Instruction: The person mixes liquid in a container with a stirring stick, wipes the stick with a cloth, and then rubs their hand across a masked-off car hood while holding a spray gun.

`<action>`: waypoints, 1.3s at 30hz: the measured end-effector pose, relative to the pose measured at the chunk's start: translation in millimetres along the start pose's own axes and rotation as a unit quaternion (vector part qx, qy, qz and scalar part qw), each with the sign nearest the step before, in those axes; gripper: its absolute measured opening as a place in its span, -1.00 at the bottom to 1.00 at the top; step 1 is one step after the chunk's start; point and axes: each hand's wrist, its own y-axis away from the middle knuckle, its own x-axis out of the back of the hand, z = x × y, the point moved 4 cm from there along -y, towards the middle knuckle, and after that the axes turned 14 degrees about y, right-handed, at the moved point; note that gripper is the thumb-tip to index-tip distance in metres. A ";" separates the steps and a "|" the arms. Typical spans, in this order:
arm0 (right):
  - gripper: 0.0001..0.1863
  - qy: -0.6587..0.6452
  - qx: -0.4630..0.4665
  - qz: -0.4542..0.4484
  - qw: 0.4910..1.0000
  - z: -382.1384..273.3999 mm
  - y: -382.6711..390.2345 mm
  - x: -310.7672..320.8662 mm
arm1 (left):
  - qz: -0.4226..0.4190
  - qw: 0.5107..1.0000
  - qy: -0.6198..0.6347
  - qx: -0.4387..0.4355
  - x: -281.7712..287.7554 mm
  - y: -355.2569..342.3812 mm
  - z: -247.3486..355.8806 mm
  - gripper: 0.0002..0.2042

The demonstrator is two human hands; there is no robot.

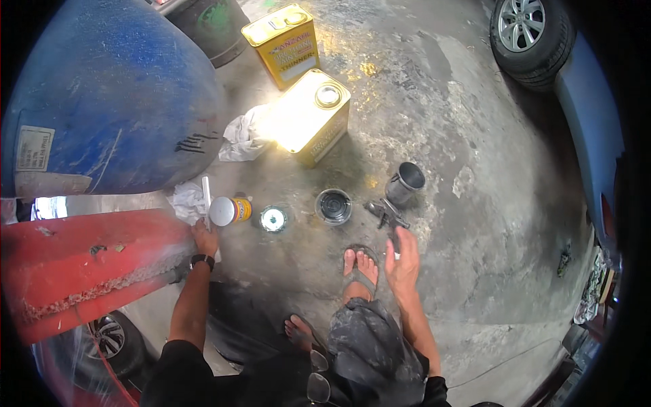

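My left hand [205, 237] is closed around a long white stick [206, 193] beside a crumpled white rag [186, 200]. An orange can with a pale lid [232, 211], a small shiny lidded container [273, 219] and a clear cup with dark contents [333, 206] stand in a row to its right. My right hand [403, 264] is open with curved fingers at the handle of a dark spray gun [383, 211] lying on the floor. An upright dark cylindrical cup [405, 182] stands just beyond the gun.
Two yellow metal cans [308, 119], another cloth [241, 136], a large blue drum [108, 81] and a dark bucket [207, 30] stand beyond. A red panel [95, 264] is at left. A wheel [525, 37] and blue car panel [590, 129] line the right. My sandalled feet are below.
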 end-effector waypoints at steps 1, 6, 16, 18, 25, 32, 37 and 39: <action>-0.61 0.004 -0.004 0.000 1.000 10.1 2.3 -3.8 | -0.005 1.000 0.001 -0.002 -0.7 4.7 14.3 -0.46; -0.50 -0.003 -0.119 -0.003 0.993 81.2 7.5 -41.6 | -0.035 0.994 0.085 -0.060 62.6 44.1 40.4 -0.34; -0.42 -0.280 -0.337 -0.359 0.824 97.2 -7.1 -112.6 | -0.044 0.979 0.149 0.135 128.5 226.3 40.6 -0.10; -0.49 -0.222 -0.254 -0.231 0.913 126.4 28.0 -133.9 | -0.045 0.980 0.134 0.140 122.0 216.6 37.7 -0.11; -0.63 -0.050 -0.043 -0.112 0.992 46.0 10.6 -39.9 | -0.015 0.963 0.215 0.162 123.4 223.6 49.1 -0.09; -0.58 -0.114 -0.053 -0.121 0.985 38.7 0.0 -29.2 | 0.011 0.966 0.210 0.152 123.4 229.8 57.8 -0.11; -0.60 -0.264 -0.188 -0.221 0.920 86.7 18.9 -97.7 | 0.031 0.971 0.171 0.162 137.2 219.2 75.4 -0.03; -0.62 -0.305 -0.280 -0.276 0.867 75.3 10.3 -100.6 | 0.022 0.970 0.154 0.189 133.3 228.5 63.8 0.01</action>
